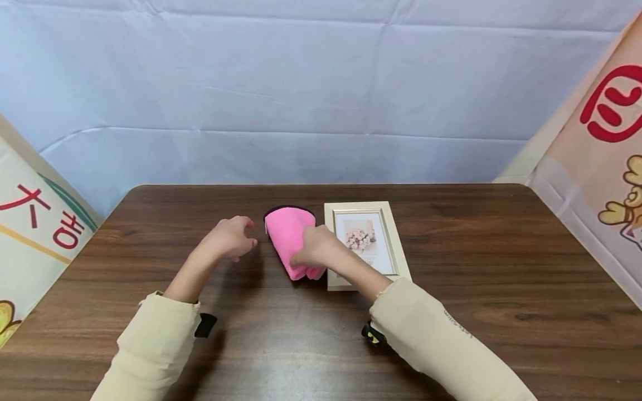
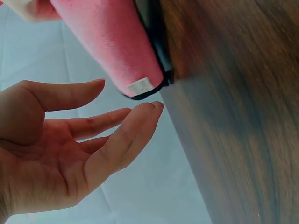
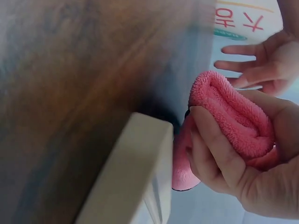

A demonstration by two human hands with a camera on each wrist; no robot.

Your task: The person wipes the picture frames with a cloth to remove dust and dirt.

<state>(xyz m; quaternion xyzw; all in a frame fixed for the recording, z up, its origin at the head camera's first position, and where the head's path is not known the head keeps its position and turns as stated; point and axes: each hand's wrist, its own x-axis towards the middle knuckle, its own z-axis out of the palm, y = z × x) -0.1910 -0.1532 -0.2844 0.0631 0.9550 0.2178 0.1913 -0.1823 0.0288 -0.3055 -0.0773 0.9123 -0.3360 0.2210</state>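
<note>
A folded pink towel [image 1: 287, 229] with a dark edging is in my right hand [image 1: 317, 248], just above the table and close to the picture frame. In the right wrist view, fingers and thumb curl round the plush roll of the towel [image 3: 229, 122]. My left hand [image 1: 232, 238] hovers left of it, thumb and fingers apart, holding nothing. A small white label [image 2: 141, 86] shows near the towel's corner in the left wrist view, just beyond the left fingertips. The cream picture frame [image 1: 398, 245] lies face up on the right, partly covered by the right forearm.
The dark wood-grain table [image 1: 481, 278] stretches out on both sides. Behind it hangs a pale blue cloth backdrop [image 1: 281, 100]. Printed banners stand at the left [image 1: 35, 223] and the right [image 1: 592, 167].
</note>
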